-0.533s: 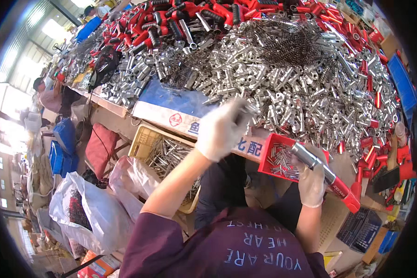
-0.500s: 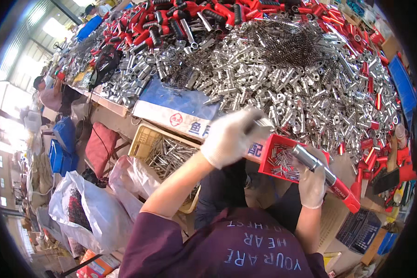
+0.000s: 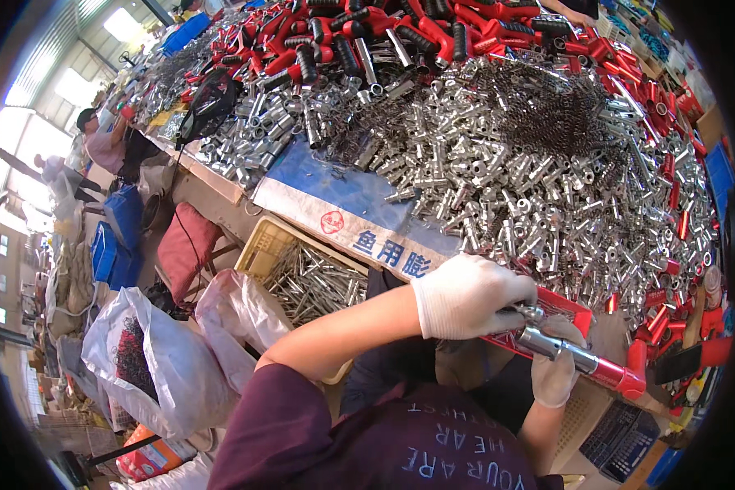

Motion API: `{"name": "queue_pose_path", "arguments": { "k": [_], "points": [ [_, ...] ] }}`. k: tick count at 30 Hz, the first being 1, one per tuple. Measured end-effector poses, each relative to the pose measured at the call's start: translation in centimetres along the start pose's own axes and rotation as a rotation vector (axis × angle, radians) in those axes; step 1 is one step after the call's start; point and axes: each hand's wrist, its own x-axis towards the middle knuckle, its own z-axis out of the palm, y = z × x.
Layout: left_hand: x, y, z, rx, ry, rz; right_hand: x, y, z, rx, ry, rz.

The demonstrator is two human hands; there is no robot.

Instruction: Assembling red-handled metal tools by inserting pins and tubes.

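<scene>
Under my right hand (image 3: pixel 554 379), white-gloved, the fingers are wrapped round a silver metal tube with a red end piece (image 3: pixel 611 374). The tube lies slanted, its silver end toward my left. Close by that end, my left hand (image 3: pixel 469 298), also gloved, is closed on a small silver metal fitting (image 3: pixel 529 313). Its fingertips are partly hidden, and I cannot tell whether the fitting touches the tube. Just beyond both hands sits a red plastic tray (image 3: pixel 578 317), mostly covered by them. A large heap of silver metal fittings (image 3: pixel 498 175) spreads over the table ahead.
Dark springs (image 3: pixel 559 114) lie on the heap, with red and black handles (image 3: pixel 433 37) behind. Left of me stand a yellow crate (image 3: pixel 261 245) of thin metal rods, a white sack (image 3: pixel 171 367) and a red-covered stool (image 3: pixel 189 249). A person (image 3: pixel 106 139) is at the far left.
My left hand has moved right and nearer, from the heap's edge to the tube's silver end. The right hand keeps its grip on the tube, now slightly lower. The whole view has shifted.
</scene>
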Motion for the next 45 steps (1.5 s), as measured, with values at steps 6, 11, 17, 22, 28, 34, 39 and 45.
{"name": "queue_pose_path", "arguments": {
  "k": [6, 11, 17, 22, 28, 34, 39, 45],
  "points": [
    [0.0, -0.5, -1.5, 0.057, -0.048, -0.089, -1.0, 0.2, -2.7, -0.063, 0.044, 0.072],
    [0.3, -0.7, 0.0, 0.046, -0.164, -0.081, -1.0, 1.8, -6.6, -0.692, -0.123, -0.156],
    [-0.3, -1.3, 0.2, -0.081, -0.225, -0.070, -0.3, -0.2, -2.3, -0.968, -0.018, -0.044],
    [-0.4, -1.9, 2.9, -0.019, 0.086, 0.121, -0.9, 4.4, -8.2, -0.804, -0.048, -0.372],
    [-0.5, -2.4, -0.2, -0.301, -0.282, -0.157, -0.6, 0.9, -1.6, -0.081, 0.043, 0.079],
    [-2.5, -11.9, -12.1, 1.002, 0.095, -0.667, -0.1, 0.0, -1.2, -0.034, 0.138, 0.105],
    [-14.0, -22.2, -23.0, 1.399, 0.289, -1.087, -0.4, 0.1, -0.4, 0.113, 0.072, 0.098],
    [-17.1, -24.1, -22.8, 1.368, 0.210, -1.080, -0.9, 0.6, -0.8, 0.106, 0.148, 0.098]
  ]
}}
